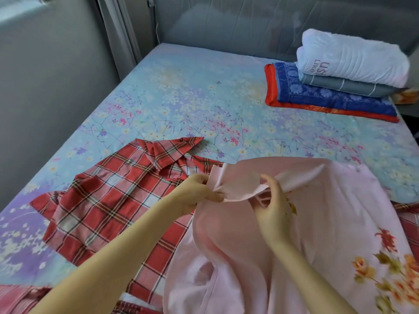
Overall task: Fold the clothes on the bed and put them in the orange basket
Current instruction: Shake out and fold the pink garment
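While the left hand (199,191) and right hand (272,200) each pinch an edge of the pink garment (328,211), folding looks barely begun | pink garment lifted just beside, partly over, red plaid shirt (108,196) | shirt unfolded on bed (181,98) | orange basket unseen; nothing visibly stowed.

Pink garment (226,257) partly off-frame
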`<state>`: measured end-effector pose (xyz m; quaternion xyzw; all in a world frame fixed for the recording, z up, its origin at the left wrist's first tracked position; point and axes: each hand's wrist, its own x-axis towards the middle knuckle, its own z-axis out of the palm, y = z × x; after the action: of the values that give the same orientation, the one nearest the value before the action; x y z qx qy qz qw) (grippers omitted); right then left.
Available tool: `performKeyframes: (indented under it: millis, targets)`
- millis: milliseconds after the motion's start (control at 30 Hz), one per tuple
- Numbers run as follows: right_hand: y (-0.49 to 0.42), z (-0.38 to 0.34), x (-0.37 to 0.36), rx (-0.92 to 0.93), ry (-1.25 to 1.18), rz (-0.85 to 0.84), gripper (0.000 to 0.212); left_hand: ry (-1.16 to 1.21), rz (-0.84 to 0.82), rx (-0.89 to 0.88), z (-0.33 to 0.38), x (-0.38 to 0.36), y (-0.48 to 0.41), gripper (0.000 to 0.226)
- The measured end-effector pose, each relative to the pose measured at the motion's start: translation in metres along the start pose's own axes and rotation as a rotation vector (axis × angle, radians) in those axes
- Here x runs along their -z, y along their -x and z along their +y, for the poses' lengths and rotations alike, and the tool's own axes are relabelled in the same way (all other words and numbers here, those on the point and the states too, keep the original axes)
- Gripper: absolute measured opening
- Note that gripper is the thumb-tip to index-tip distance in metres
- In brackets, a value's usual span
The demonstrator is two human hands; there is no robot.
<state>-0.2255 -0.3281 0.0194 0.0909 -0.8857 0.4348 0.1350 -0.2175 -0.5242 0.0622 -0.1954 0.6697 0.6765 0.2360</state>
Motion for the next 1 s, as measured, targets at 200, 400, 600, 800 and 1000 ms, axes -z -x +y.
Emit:
performKeyframes:
  millis: [200,400,600,800,1000]
  targets:
    - [-0.016,-0.016,0.061,0.197,-0.029,-0.169,0.031,-0.057,-0.007,-0.085,0.01,-0.018,0.037,0.026]
    - [-0.025,-0.089,0.141,0.242,-0.173,-0.423,0.026,-0.036,0.231,-0.18,0.024,-0.039,0.061,0.028]
    - [-0.011,-0.161,0.188,0.349,-0.148,-0.851,0.008,-0.243,0.403,-0.416,0.056,-0.051,0.092,0.024]
    - [-0.027,-0.162,0.173,0.271,-0.119,-0.656,0.016,-0.307,0.103,-0.526,0.083,-0.075,0.142,0.011]
    - [-0.032,-0.15,0.167,0.258,-0.072,-0.648,0.015,-0.366,0.035,-0.549,0.086,-0.078,0.159,0.016]
